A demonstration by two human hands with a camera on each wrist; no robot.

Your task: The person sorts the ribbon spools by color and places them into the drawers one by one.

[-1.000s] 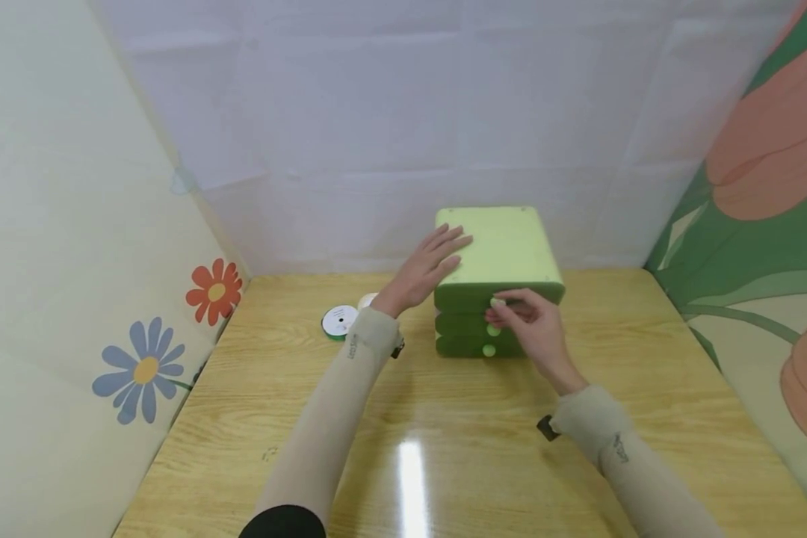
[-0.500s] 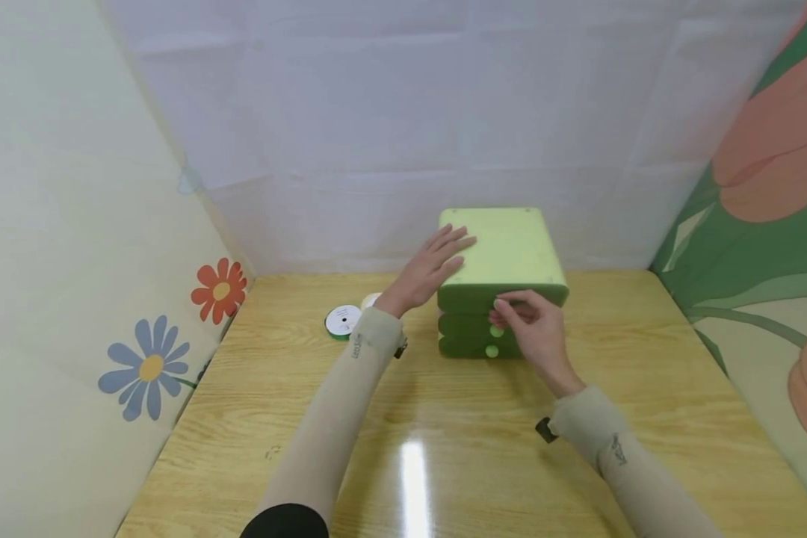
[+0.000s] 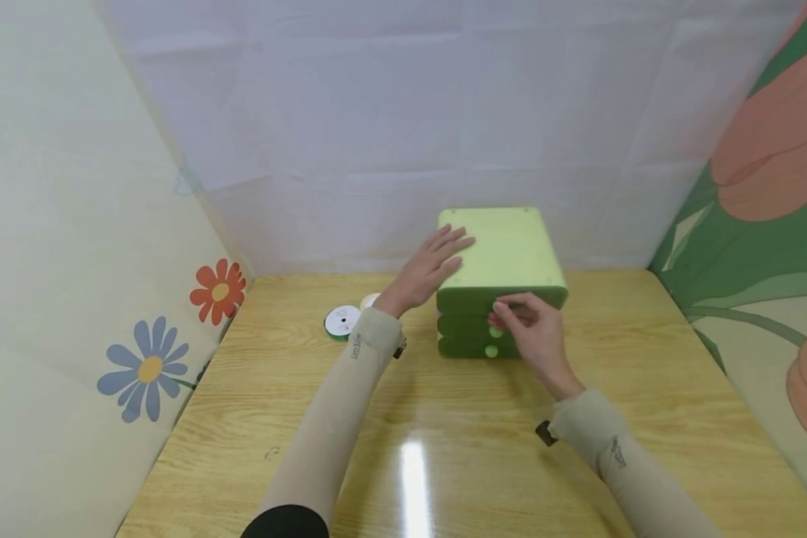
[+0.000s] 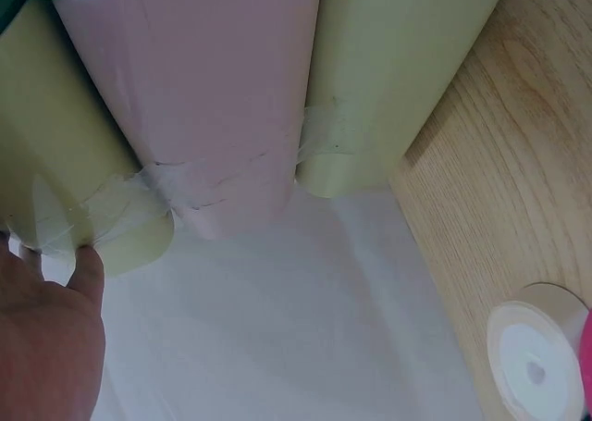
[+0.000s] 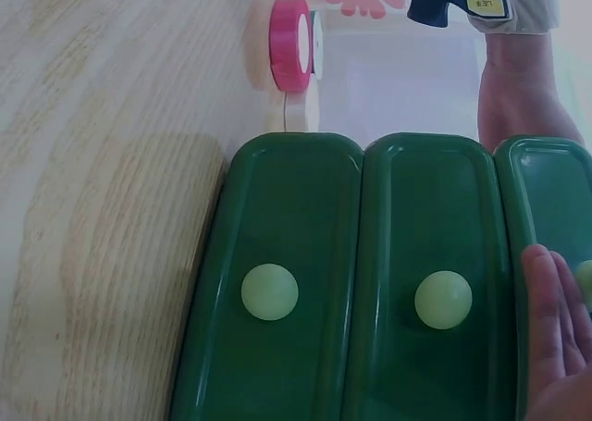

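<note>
A small chest of drawers point(image 3: 504, 246) stands near the back of the table, with a light green top and dark green drawer fronts. My left hand point(image 3: 427, 273) lies on the left edge of its top, fingers spread. In the left wrist view that hand touches the chest's yellow-green side panel point(image 4: 55, 153), beside a pink one point(image 4: 203, 97); clear tape crosses these panels. With thumb and fingers, my right hand point(image 3: 536, 332) pinches the top drawer's round knob point(image 5: 585, 280). Below are the middle knob point(image 5: 442, 300) and bottom knob point(image 5: 269, 291), and all three drawers look closed.
Left of the chest, a white-faced ribbon spool point(image 3: 341, 321) with a green edge lies on the wooden table point(image 3: 296, 388). A cream spool point(image 4: 532, 356) and a pink spool point(image 5: 289, 44) sit close to it. A white cloth wall point(image 3: 376, 134) rises behind.
</note>
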